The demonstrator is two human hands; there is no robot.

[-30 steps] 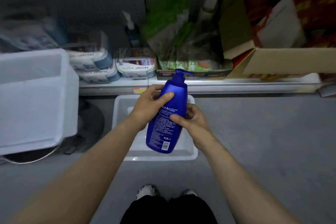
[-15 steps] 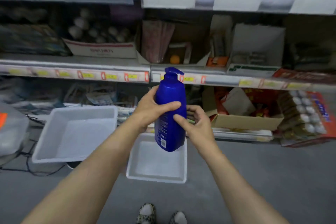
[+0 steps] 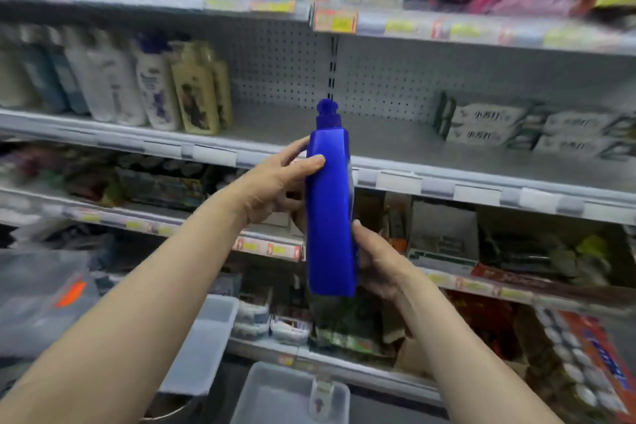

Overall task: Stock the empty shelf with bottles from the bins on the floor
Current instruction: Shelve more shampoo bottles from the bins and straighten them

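Note:
A tall blue pump bottle [image 3: 331,203] stands upright in both my hands, just in front of the shelf edge. My left hand [image 3: 275,184] grips its upper side, thumb across the near face. My right hand [image 3: 377,260] holds the lower right side from behind and below. The grey shelf [image 3: 299,129] behind the bottle has a bare stretch in the middle. A white bin [image 3: 275,396] sits on the floor below, with one small bottle [image 3: 321,396] in it. A second white bin [image 3: 203,348] is to its left.
Several white and cream bottles [image 3: 151,86] fill the left part of the same shelf; stacked white packets [image 3: 509,127] lie at its right. Crowded shelves run above and below. A red carton of small white bottles [image 3: 585,361] stands at lower right.
The view has swung up from the floor to the shelves. Both hands have lifted the blue bottle from above the floor bin to shelf height and turned its narrow side towards me.

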